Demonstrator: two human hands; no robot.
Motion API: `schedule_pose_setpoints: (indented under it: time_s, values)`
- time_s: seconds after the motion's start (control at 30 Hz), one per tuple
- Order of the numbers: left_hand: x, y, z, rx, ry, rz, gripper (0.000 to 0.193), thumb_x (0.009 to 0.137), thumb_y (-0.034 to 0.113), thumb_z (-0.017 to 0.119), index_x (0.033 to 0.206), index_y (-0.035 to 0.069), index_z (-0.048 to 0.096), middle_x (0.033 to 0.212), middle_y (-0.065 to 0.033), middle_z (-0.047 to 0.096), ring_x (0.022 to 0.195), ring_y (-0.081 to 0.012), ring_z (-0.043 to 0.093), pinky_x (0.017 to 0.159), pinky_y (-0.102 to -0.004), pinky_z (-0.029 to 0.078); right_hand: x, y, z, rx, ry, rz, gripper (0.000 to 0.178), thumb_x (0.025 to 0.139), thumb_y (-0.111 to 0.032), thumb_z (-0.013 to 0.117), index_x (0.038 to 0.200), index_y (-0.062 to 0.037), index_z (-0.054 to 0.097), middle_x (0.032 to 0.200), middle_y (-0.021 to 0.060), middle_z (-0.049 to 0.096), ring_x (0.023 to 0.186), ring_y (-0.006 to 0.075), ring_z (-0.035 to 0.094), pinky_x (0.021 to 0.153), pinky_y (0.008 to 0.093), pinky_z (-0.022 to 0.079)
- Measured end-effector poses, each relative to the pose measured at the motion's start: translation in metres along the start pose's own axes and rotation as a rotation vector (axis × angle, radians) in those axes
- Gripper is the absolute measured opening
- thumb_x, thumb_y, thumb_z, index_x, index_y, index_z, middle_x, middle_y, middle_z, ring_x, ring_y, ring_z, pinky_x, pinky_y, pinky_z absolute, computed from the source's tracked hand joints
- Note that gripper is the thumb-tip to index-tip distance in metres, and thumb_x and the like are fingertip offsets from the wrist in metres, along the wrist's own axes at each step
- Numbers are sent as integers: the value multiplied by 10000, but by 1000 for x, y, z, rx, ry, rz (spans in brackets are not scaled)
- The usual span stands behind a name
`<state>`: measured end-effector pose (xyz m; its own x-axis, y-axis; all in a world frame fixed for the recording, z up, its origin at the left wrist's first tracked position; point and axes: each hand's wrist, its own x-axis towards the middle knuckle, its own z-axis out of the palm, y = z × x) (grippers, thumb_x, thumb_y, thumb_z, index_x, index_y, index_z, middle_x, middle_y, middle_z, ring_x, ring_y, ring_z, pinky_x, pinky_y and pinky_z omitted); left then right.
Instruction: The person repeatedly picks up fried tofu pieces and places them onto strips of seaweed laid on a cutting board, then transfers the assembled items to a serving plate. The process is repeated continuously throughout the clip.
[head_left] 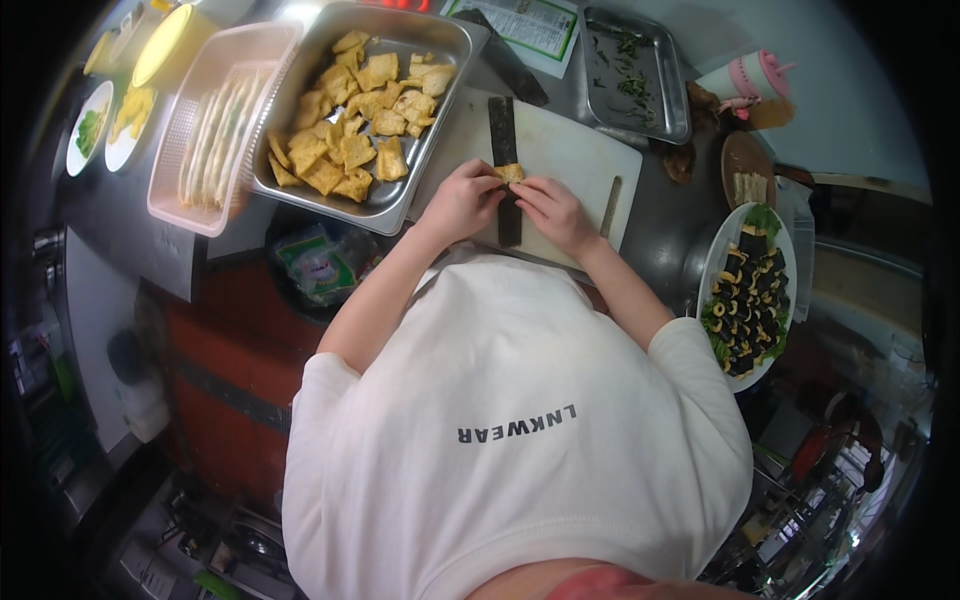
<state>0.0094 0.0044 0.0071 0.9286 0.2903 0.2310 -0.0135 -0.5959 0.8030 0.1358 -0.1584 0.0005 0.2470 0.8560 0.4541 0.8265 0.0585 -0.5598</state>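
Observation:
On the white cutting board (570, 150), a dark seaweed strip (503, 130) lies lengthwise, pointing away from me. Across its middle sits a golden piece of fried tofu (510, 172). My left hand (465, 203) pinches this piece from the left, fingertips closed on it. From the other side my right hand (553, 210) grips it too, with thumb and fingers together. The fingertips of both hands nearly meet and partly cover the tofu. Below them, the near end of the strip shows on the board.
Left of the board stands a deep metal tray (400, 190) of fried tofu pieces, beside a pale plastic basket (165, 205) holding long white strips. An oval plate (709, 270) of seaweed-wrapped rolls sits at right. Farther back are a metal tray (655, 125) with green scraps and a pink-lidded cup (735, 80).

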Motion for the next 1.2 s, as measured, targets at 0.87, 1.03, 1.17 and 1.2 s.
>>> schedule_pose_setpoints:
  time_s: [0.87, 1.03, 1.17, 1.2]
  values:
    - [14, 0, -4, 139, 91, 13, 191, 743, 101, 734, 923, 40, 714, 892, -80, 616, 844, -263, 610, 741, -342, 514, 13, 12, 11, -13, 87, 129, 213, 770, -68, 713, 982, -85, 699, 939, 48, 605, 903, 240, 553, 798, 353, 441]
    - [10, -12, 1, 161, 142, 181, 215, 733, 85, 740, 944, 48, 712, 918, -66, 640, 833, -252, 608, 737, -343, 513, 16, 12, 13, -100, 88, 178, 179, 805, -118, 695, 984, -124, 702, 968, 33, 594, 972, 228, 526, 842, 352, 394]
    - [15, -12, -1, 204, 89, 172, 221, 752, 81, 722, 969, 42, 698, 925, -74, 628, 853, -269, 586, 765, -365, 492, 21, 16, 11, -67, 76, 175, 194, 805, -115, 697, 998, -121, 702, 989, 34, 599, 940, 213, 564, 798, 341, 417]
    - [16, -11, -1, 212, 73, 163, 217, 759, 80, 715, 972, 40, 695, 928, -78, 624, 860, -274, 580, 774, -371, 487, 22, 15, 8, 6, 58, 205, 199, 803, -116, 698, 1002, -118, 702, 991, 33, 605, 931, 210, 574, 787, 340, 422]
